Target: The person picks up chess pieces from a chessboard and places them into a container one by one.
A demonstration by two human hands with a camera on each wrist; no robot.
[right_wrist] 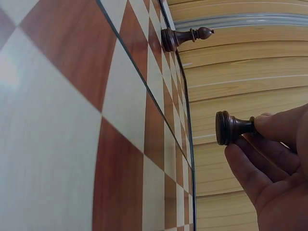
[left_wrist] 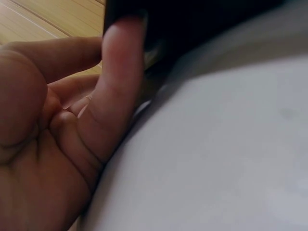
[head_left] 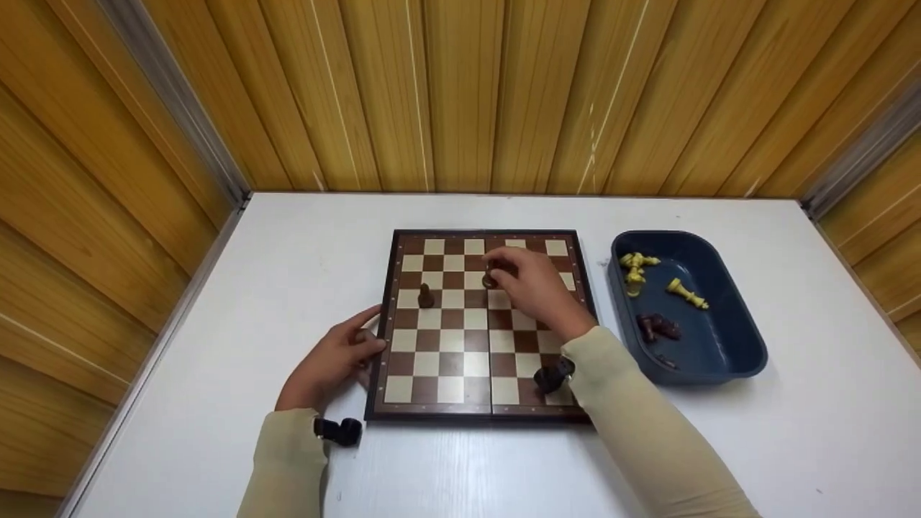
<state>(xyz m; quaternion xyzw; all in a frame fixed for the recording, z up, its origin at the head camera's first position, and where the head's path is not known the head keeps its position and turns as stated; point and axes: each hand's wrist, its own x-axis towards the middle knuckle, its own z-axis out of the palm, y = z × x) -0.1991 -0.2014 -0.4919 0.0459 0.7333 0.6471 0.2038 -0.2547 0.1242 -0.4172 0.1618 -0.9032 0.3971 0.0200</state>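
Observation:
My right hand (head_left: pixel 536 288) pinches a dark brown chess piece (right_wrist: pixel 233 127) by its upper part between thumb and fingers, over the far half of the chessboard (head_left: pixel 452 365). Its round base shows below the fingertips in the right wrist view, while its top is hidden in the hand. A dark brown bishop (head_left: pixel 426 296) stands upright on the board to the left of that hand. At the board's left edge, my left hand (head_left: pixel 334 356) rests on the table with its fingertips against the dark side; in the left wrist view a finger (left_wrist: pixel 120 72) lies along that side.
Right of the board stands a dark blue bin (head_left: pixel 734 352). Inside lie several cream chess pieces (head_left: pixel 687 293) and several dark brown ones (head_left: pixel 658 327). The white table (head_left: pixel 309 237) ends at a wood-panelled wall (head_left: pixel 460 93), with panels at both sides.

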